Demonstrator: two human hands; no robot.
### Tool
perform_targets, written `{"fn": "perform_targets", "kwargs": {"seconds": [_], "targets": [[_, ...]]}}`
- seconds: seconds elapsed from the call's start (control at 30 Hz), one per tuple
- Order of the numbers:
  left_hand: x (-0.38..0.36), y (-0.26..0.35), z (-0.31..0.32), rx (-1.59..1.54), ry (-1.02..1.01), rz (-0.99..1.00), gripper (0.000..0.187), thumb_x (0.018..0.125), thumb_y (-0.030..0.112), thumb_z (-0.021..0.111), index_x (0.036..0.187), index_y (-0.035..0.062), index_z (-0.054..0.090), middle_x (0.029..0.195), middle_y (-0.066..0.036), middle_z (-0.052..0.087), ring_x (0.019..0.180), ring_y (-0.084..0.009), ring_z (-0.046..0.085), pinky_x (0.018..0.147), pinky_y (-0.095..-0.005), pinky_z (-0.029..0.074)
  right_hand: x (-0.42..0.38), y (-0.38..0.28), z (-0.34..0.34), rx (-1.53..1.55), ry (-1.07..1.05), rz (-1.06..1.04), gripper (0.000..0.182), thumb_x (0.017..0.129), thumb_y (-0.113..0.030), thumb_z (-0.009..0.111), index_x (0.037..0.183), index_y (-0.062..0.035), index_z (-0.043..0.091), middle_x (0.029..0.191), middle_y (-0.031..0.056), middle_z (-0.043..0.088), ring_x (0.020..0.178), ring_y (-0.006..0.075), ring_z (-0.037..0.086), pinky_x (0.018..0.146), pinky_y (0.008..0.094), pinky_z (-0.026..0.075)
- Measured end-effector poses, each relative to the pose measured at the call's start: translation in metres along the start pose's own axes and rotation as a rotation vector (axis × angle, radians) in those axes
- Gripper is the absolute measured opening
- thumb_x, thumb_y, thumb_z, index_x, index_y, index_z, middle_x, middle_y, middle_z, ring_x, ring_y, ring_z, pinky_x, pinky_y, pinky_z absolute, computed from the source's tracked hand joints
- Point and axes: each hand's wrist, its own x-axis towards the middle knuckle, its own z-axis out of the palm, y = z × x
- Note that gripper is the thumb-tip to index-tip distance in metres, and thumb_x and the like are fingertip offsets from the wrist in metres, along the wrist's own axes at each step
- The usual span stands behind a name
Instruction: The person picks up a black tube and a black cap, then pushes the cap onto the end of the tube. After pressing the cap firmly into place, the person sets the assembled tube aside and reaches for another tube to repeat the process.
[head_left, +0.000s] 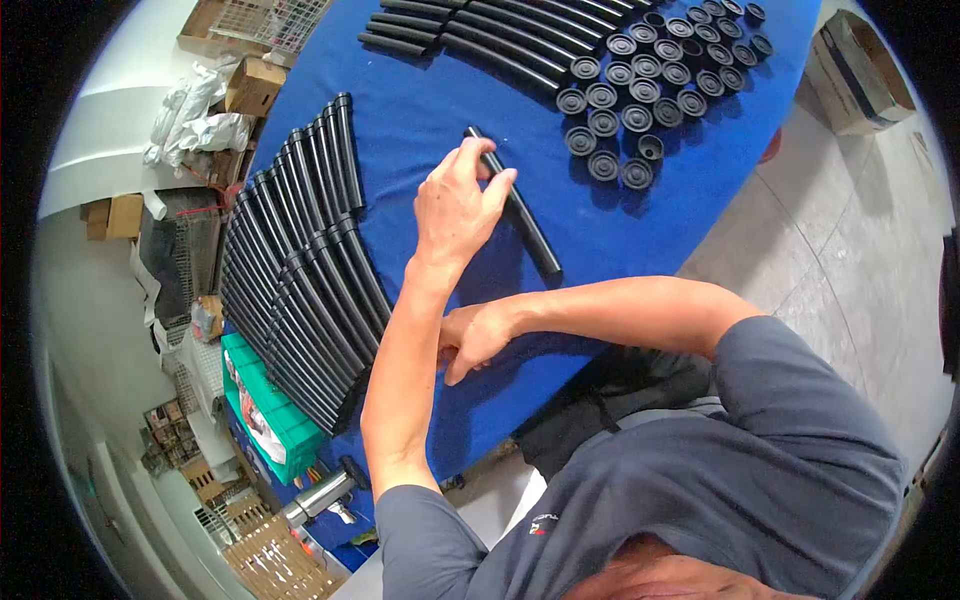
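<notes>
My left hand (457, 200) is closed on the upper end of a black tube (527, 222), thumb on one side and fingers on the other. The tube slants down to the right over the blue cloth. My right hand (476, 338) is low over the cloth, reaching beneath my left forearm. Its fingers are bent and partly hidden behind that forearm, so what they hold, if anything, does not show. Just left of my forearm, rows of black tubes with collared ends (310, 240) lie side by side.
More plain black tubes (510, 45) lie at the far edge. Beside them stand many round black caps (645, 90). A green crate (268, 400) and a silver cylindrical tool (322, 497) are at the left. A cardboard box (860, 75) is on the floor at right.
</notes>
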Motion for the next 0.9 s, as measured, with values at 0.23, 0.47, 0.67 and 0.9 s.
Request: {"fn": "perform_targets", "kwargs": {"seconds": [0.23,0.47,0.67,0.9], "targets": [[0.013,0.061,0.022,-0.124,-0.123,0.283,0.073,0.072,0.036,0.089,0.135,0.0161,0.059,0.137,-0.020,0.050,0.125,-0.0390,0.056,0.103,-0.0456,0.051,-0.009,-0.005,0.001,0.136,0.040,-0.018,0.017,0.090,-0.017,0.073,0.090,-0.0012,0.067,0.069,0.0054,0.061,0.058,0.0150,0.060,0.051,0.0299,0.051],[0.013,0.080,0.050,-0.066,-0.137,0.367,0.072,0.066,0.038,0.093,0.127,0.0128,0.065,0.147,-0.026,0.037,0.139,-0.0456,0.038,0.106,-0.0518,0.049,-0.001,0.045,0.008,0.214,0.217,-0.266,0.019,0.093,-0.020,0.072,0.086,-0.0025,0.069,0.067,0.0066,0.063,0.057,0.0167,0.061,0.053,0.0311,0.052],[0.013,0.088,0.065,-0.018,-0.107,0.291,0.071,0.064,0.039,0.093,0.121,0.0066,0.067,0.147,-0.029,0.034,0.138,-0.0476,0.036,0.108,-0.0520,0.048,0.032,0.088,0.010,0.268,0.095,-0.355,0.016,0.091,-0.017,0.076,0.092,-0.0020,0.070,0.071,0.0080,0.066,0.064,0.0183,0.066,0.057,0.0326,0.054],[0.007,0.089,0.076,-0.074,-0.038,0.303,0.055,0.069,0.032,0.091,0.114,0.0068,0.071,0.143,-0.030,0.041,0.133,-0.0480,0.043,0.110,-0.0516,0.044,0.021,0.110,0.011,0.200,0.343,-0.448,0.019,0.087,-0.020,0.081,0.099,-0.0058,0.074,0.091,0.0075,0.071,0.086,0.0193,0.067,0.077,0.0362,0.055]]}}
